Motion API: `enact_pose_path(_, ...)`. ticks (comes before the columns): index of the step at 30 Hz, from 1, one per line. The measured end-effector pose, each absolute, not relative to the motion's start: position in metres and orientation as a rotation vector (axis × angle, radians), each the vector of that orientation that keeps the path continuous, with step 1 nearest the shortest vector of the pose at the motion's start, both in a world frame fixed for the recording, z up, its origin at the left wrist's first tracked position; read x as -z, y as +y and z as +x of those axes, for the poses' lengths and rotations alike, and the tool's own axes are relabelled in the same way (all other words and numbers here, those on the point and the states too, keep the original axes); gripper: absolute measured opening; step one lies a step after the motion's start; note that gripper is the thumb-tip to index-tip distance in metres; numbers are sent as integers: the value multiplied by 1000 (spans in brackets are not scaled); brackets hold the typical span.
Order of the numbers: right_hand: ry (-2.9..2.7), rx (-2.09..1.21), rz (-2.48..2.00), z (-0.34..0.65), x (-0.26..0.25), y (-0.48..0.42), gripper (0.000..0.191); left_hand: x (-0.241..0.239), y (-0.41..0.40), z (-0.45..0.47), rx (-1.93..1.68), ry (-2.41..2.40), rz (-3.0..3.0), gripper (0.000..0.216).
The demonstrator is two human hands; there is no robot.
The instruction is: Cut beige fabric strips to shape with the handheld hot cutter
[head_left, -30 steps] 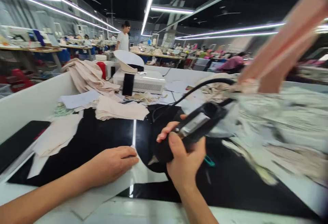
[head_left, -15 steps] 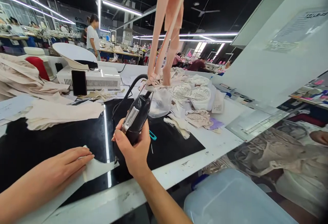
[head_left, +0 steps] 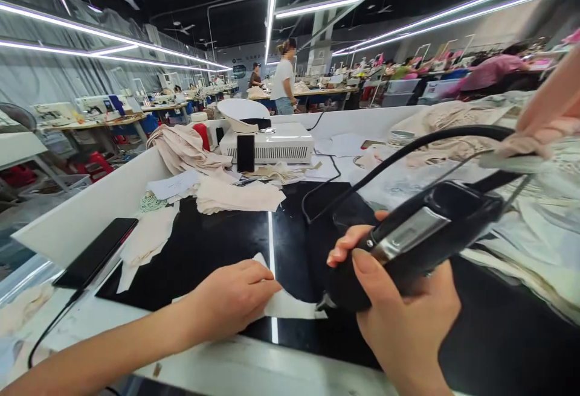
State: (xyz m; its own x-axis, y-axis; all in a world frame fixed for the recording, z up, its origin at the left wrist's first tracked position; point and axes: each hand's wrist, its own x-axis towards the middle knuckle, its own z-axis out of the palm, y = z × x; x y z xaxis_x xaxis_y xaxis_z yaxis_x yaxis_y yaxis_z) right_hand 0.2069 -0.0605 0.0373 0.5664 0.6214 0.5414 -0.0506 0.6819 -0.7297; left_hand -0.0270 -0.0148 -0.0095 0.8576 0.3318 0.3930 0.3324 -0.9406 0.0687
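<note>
Black corded tool is held in right grip; flat white fabric is touched by left grip, closure unclear, near white desk's front edge.

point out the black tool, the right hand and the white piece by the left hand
Black tool [head_left: 417, 233]: head view, on its silver plate.
Right hand [head_left: 405, 317]: head view, just below the thumb.
White piece [head_left: 292, 306]: head view, on its exposed flat part.
</note>
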Motion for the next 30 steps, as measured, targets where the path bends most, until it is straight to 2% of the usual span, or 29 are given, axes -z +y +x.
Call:
enact_pose_path(11, -930, -422, -750, 209, -35, -64, 40, 17, -30, -9, 450, -570, -3121, 16)
enact_pose_path(27, -903, -435, -755, 207, -37, -62, 42, 29, -34, -10, 670, -505, -3036, 18)
enact_pose_path(30, -864, -457, -758, 196, -42, -62, 35, 26, -40, -11, 748, -498, -3021, 24)
